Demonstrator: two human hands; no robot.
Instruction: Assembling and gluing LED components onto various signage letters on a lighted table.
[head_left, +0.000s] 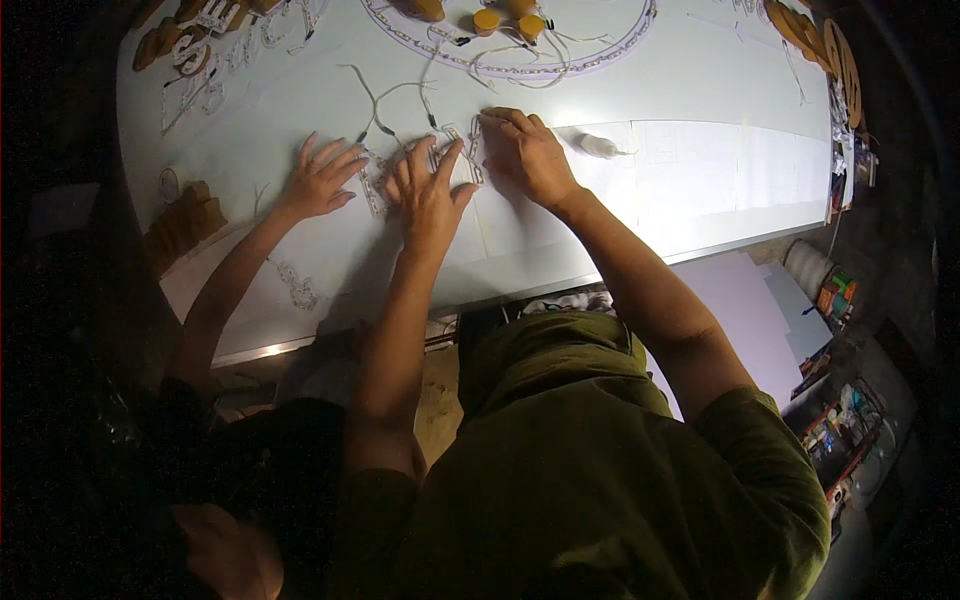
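Note:
My left hand (434,195) lies with its fingers spread over small outlined pieces lined with light modules on the white table. One flat angular piece (456,140) shows beyond its fingertips. My right hand (543,162) is curled, fingertips and thumb against a narrow module-lined strip (475,150) just right of the left hand. What lies under its fingers is partly hidden. To the left, another person's hand (325,182) rests with fingers apart beside a similar outlined piece (373,190). Thin pale wires (376,105) with dark connectors run away from these pieces.
A white table (560,245) spans the view. A small white bottle (600,146) lies right of my right hand. Far off are a large lit ring (560,72), yellow round pots (486,22) and clear letter shapes (205,85). A wire bundle (297,287) lies near the left front.

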